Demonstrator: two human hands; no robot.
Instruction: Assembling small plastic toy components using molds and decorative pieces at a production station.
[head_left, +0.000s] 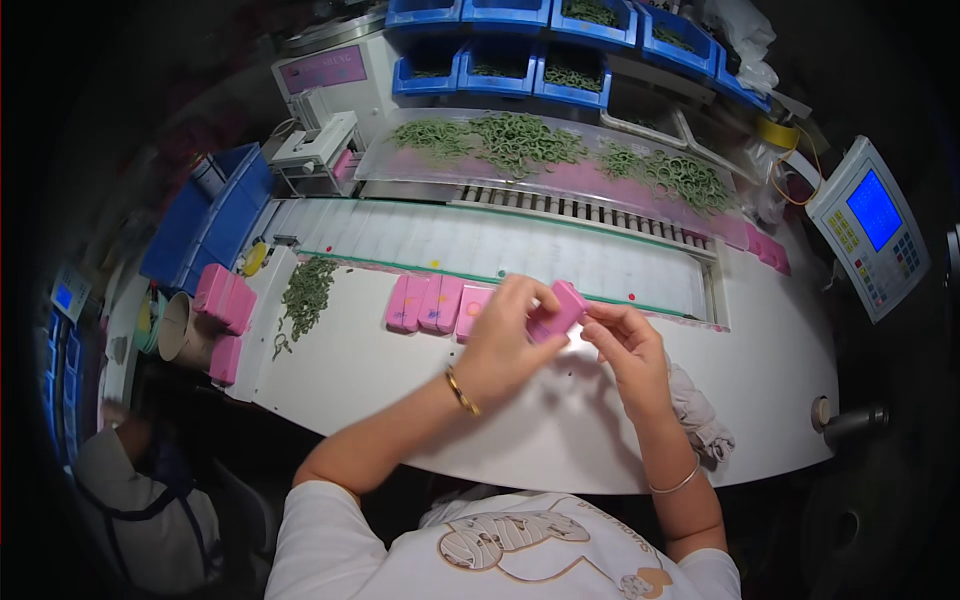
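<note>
White bench (560, 430), pink box (562, 308) seemingly tilted up-right.

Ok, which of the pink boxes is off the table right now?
The pink box held between the left hand and right hand; the row of pink boxes left of it lies on the white table.

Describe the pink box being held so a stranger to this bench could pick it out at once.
Start at the white worktable in front of the conveyor belt. Near its middle, the left hand and right hand meet around one small pink box. Unlike the row of pink boxes lying flat to its left, it is lifted off the table and tilted.
</note>
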